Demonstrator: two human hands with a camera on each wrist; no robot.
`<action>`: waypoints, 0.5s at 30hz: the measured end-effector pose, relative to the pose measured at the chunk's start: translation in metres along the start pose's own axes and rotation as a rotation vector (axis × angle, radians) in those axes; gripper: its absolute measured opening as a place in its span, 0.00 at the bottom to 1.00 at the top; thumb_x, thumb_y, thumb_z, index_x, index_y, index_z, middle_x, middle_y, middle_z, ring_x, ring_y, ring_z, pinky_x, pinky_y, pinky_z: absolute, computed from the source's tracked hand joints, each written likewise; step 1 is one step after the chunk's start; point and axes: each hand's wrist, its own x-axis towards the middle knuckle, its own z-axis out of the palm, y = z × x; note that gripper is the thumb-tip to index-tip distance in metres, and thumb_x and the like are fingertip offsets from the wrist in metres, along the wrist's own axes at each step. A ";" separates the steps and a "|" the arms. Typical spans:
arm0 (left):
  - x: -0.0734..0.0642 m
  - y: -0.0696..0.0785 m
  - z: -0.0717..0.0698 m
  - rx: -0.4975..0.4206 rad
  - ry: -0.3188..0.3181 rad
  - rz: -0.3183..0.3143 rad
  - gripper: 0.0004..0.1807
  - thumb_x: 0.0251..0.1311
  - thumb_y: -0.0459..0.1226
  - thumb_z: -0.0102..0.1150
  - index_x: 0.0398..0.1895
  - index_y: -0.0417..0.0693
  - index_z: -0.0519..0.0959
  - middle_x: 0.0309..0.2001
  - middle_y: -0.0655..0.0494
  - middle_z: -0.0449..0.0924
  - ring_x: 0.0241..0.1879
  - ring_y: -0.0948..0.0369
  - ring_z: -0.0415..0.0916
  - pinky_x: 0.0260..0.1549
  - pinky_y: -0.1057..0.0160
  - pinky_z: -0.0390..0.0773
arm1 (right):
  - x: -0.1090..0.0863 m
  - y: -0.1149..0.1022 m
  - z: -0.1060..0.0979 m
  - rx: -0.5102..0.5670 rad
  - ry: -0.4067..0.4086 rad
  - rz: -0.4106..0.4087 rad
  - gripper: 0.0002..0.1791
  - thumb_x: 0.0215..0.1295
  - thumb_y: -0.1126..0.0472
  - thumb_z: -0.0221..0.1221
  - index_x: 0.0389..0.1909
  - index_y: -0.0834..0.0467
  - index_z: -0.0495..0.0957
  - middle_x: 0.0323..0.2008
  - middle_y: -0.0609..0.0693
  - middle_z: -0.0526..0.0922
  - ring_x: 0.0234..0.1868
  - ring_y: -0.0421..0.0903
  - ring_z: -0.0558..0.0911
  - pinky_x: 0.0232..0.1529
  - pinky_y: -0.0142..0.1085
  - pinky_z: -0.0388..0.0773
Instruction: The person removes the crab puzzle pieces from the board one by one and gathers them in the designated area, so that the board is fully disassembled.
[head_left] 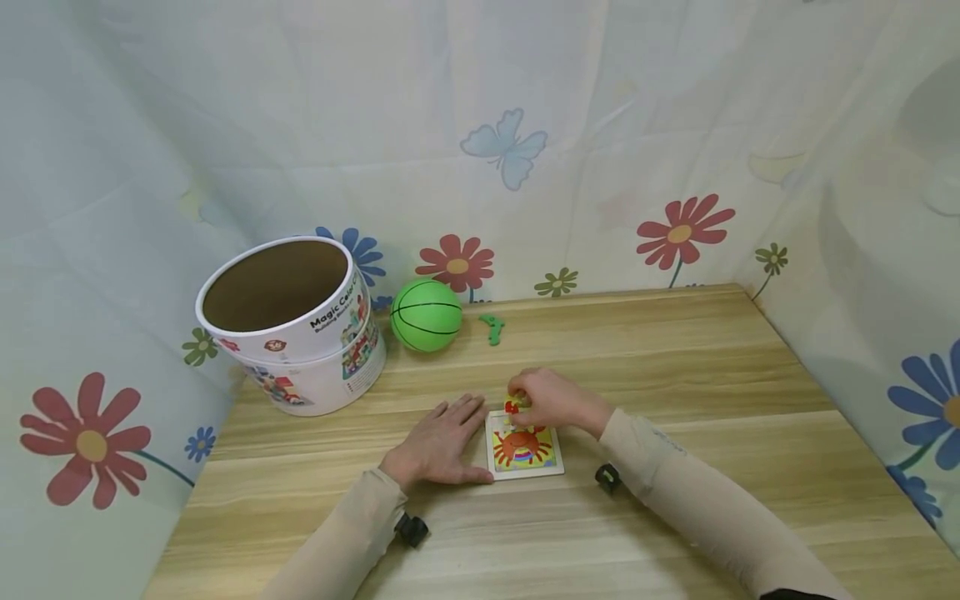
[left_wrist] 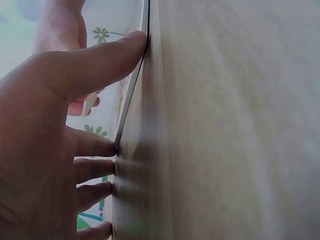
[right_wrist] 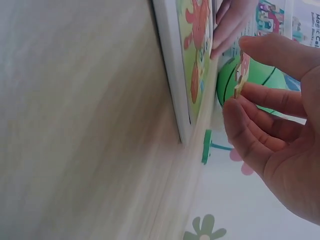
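Observation:
A small square jigsaw puzzle [head_left: 522,450] in a white-edged tray, showing a red crab on yellow, lies on the table in the head view. Over its far edge my right hand [head_left: 558,400] pinches a red and yellow puzzle piece [right_wrist: 242,72] between thumb and fingers; the right wrist view has it raised above the picture. Spread on the table at the tray's left side is my left hand [head_left: 442,442]. In the left wrist view, its thumb and index fingertips [left_wrist: 135,37] are right at the tray's edge.
A large white tub [head_left: 330,387] with printed sides stands open at the back left. Beside it sit a green ball [head_left: 426,315] with black lines and a small green toy piece [head_left: 493,328]. A flowered curtain [head_left: 600,167] hangs behind the wooden table [head_left: 675,367].

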 end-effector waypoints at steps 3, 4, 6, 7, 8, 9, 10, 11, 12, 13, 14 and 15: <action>0.000 0.000 0.001 0.002 -0.001 0.000 0.59 0.50 0.75 0.49 0.76 0.47 0.54 0.78 0.49 0.47 0.77 0.50 0.44 0.72 0.44 0.52 | -0.002 0.003 -0.002 -0.002 0.007 0.011 0.22 0.54 0.52 0.70 0.47 0.59 0.81 0.40 0.49 0.82 0.37 0.41 0.79 0.40 0.34 0.79; 0.000 0.000 0.001 0.003 -0.001 0.000 0.59 0.50 0.75 0.49 0.76 0.48 0.54 0.78 0.49 0.47 0.77 0.51 0.44 0.72 0.44 0.52 | -0.002 0.005 -0.002 -0.004 0.011 0.013 0.22 0.54 0.52 0.70 0.47 0.59 0.81 0.40 0.49 0.82 0.37 0.41 0.79 0.39 0.34 0.79; 0.000 0.000 0.001 0.005 0.003 0.001 0.59 0.50 0.75 0.49 0.76 0.47 0.54 0.78 0.48 0.47 0.77 0.50 0.44 0.72 0.44 0.52 | -0.003 0.006 -0.004 -0.006 0.018 0.016 0.21 0.54 0.52 0.69 0.46 0.59 0.81 0.38 0.48 0.82 0.36 0.41 0.79 0.38 0.33 0.79; 0.000 0.000 0.002 0.005 0.006 0.002 0.59 0.50 0.75 0.49 0.76 0.47 0.54 0.78 0.48 0.47 0.77 0.50 0.44 0.72 0.44 0.52 | -0.004 0.007 -0.005 -0.008 0.022 0.016 0.21 0.54 0.52 0.69 0.46 0.59 0.81 0.38 0.48 0.82 0.36 0.41 0.79 0.38 0.34 0.79; 0.000 0.000 0.002 0.005 0.009 0.003 0.59 0.50 0.75 0.49 0.76 0.47 0.54 0.78 0.48 0.47 0.77 0.50 0.44 0.72 0.44 0.52 | -0.004 0.008 -0.006 -0.008 0.025 0.016 0.21 0.55 0.52 0.69 0.46 0.59 0.81 0.38 0.49 0.83 0.36 0.41 0.79 0.39 0.34 0.79; 0.000 0.000 0.002 0.005 0.011 0.003 0.59 0.50 0.75 0.49 0.76 0.47 0.54 0.78 0.48 0.48 0.77 0.50 0.45 0.72 0.44 0.52 | -0.005 0.009 -0.006 -0.011 0.026 0.019 0.21 0.55 0.52 0.69 0.46 0.59 0.81 0.38 0.49 0.83 0.36 0.41 0.79 0.39 0.34 0.79; 0.000 0.000 0.002 0.006 0.013 0.004 0.59 0.50 0.75 0.49 0.76 0.47 0.54 0.78 0.48 0.48 0.77 0.50 0.45 0.72 0.44 0.52 | -0.006 0.010 -0.007 -0.016 0.025 0.021 0.21 0.55 0.52 0.69 0.46 0.59 0.81 0.38 0.49 0.83 0.36 0.41 0.79 0.39 0.34 0.79; 0.000 0.000 0.002 0.006 0.015 0.005 0.59 0.50 0.75 0.49 0.76 0.47 0.54 0.78 0.48 0.48 0.77 0.50 0.45 0.72 0.44 0.52 | -0.007 0.011 -0.008 -0.018 0.025 0.025 0.21 0.55 0.52 0.69 0.46 0.59 0.81 0.39 0.49 0.84 0.37 0.42 0.80 0.40 0.34 0.79; 0.000 -0.001 0.002 0.004 0.015 0.005 0.59 0.50 0.75 0.49 0.76 0.47 0.54 0.78 0.47 0.48 0.77 0.50 0.45 0.72 0.43 0.52 | -0.008 0.012 -0.009 -0.014 0.024 0.029 0.21 0.55 0.52 0.69 0.47 0.60 0.81 0.40 0.49 0.84 0.37 0.42 0.80 0.41 0.35 0.80; 0.000 -0.001 0.002 0.004 0.016 0.006 0.59 0.50 0.75 0.49 0.76 0.46 0.54 0.78 0.47 0.48 0.77 0.50 0.45 0.72 0.43 0.52 | -0.009 0.013 -0.010 -0.011 0.026 0.032 0.22 0.55 0.52 0.69 0.47 0.60 0.81 0.40 0.50 0.84 0.38 0.43 0.81 0.41 0.36 0.80; 0.000 -0.001 0.002 0.003 0.015 0.006 0.59 0.50 0.75 0.49 0.76 0.47 0.54 0.78 0.47 0.48 0.77 0.50 0.45 0.72 0.43 0.52 | -0.010 0.014 -0.011 -0.007 0.026 0.038 0.22 0.55 0.53 0.69 0.47 0.60 0.81 0.41 0.50 0.84 0.38 0.43 0.81 0.41 0.36 0.80; 0.000 -0.001 0.003 0.003 0.014 0.006 0.59 0.50 0.75 0.49 0.76 0.47 0.54 0.78 0.47 0.48 0.77 0.50 0.45 0.72 0.43 0.52 | -0.011 0.015 -0.012 -0.001 0.027 0.044 0.22 0.55 0.53 0.69 0.47 0.61 0.81 0.41 0.51 0.84 0.39 0.44 0.81 0.42 0.36 0.80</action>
